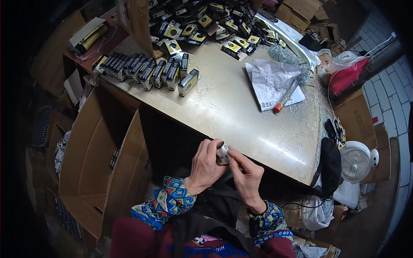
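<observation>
Just off the table's near edge, my left hand is wrapped round a small box with white and dark faces. My right hand meets it from the other side, thumb and forefinger pinched at the box's right edge. Whether a small piece sits in that pinch is hidden. On the metal-topped table, a row of similar black, white and yellow boxes stands at the left. Small bent metal wires are scattered over the tabletop beyond my hands.
A heap of small boxes covers the table's back. Crumpled paper lies at the right under an orange-capped tube, beside a pile of wires. An open carton stands at left, a white fan at right.
</observation>
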`<state>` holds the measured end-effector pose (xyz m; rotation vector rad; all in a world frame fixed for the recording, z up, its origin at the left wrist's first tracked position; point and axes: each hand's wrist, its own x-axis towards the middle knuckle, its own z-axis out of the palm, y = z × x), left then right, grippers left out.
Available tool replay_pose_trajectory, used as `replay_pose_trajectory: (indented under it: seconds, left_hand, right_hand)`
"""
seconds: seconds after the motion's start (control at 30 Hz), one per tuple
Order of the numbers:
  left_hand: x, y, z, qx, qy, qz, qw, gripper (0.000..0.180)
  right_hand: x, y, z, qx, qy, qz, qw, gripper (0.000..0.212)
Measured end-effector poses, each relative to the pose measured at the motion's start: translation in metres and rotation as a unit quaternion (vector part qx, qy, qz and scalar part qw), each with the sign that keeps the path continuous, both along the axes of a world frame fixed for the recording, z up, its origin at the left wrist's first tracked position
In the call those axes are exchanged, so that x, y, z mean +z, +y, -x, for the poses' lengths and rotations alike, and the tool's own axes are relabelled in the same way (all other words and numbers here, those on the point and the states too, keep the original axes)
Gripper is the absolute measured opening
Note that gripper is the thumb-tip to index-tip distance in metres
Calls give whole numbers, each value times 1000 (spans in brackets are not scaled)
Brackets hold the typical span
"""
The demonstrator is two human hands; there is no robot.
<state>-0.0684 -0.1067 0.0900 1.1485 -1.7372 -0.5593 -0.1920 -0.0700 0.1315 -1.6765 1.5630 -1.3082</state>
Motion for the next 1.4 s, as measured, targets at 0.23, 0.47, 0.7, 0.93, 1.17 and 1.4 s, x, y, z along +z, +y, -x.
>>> replay_pose_trajectory:
  seconds: [0.23,0.47,0.7,0.93,1.17,1.4]
  left_hand:
    - [0,-2,2,-3,-11,-15,1000,43]
    - [13,1,-7,-41,-43,-88,994,54]
    - [26,-95,-54,147,-179,96,968,66]
    - [23,-71,-29,-37,-20,18,999,55]
    - [8,-44,13,-122,-12,-30,992,70]
    - [1,-44,33,-90,-22,2,996,72]
  right_hand:
    - [-9,-1,-5,-9,94,72,993,30]
    - [-22,-13,19,5,134,76,988,29]
    - [-18,-41,65,-17,246,151,957,39]
    - [-36,-60,69,-25,186,167,968,46]
    - [-28,-58,45,-26,111,129,985,43]
    - [-17,-47,39,-49,-29,31,998,21]
